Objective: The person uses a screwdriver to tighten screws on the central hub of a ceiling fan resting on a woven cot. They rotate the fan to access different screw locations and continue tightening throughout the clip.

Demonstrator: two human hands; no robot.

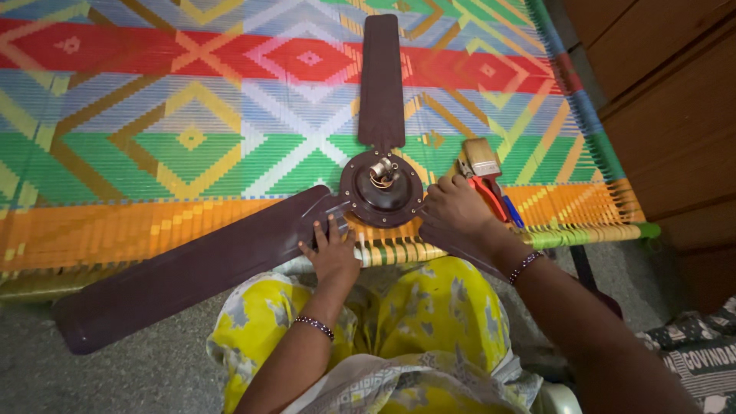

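A dark brown ceiling fan (381, 188) lies on a colourful woven cot (153, 115). The left hand (331, 249) presses flat, fingers apart, on one blade; the right hand (454, 205) curls at the motor hub's rim, beside a paintbrush (481, 158). Steadying seems underway; hub work needs a firm hold.

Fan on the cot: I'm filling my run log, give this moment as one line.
left hand: on fan blade | right hand: at fan hub | brush, pliers: beside right hand | cot

A brown three-bladed ceiling fan (381, 188) lies on a brightly woven cot (153, 115) (striped in many colours), with a paintbrush (481, 157) and red-handled pliers (491, 195) beside it.
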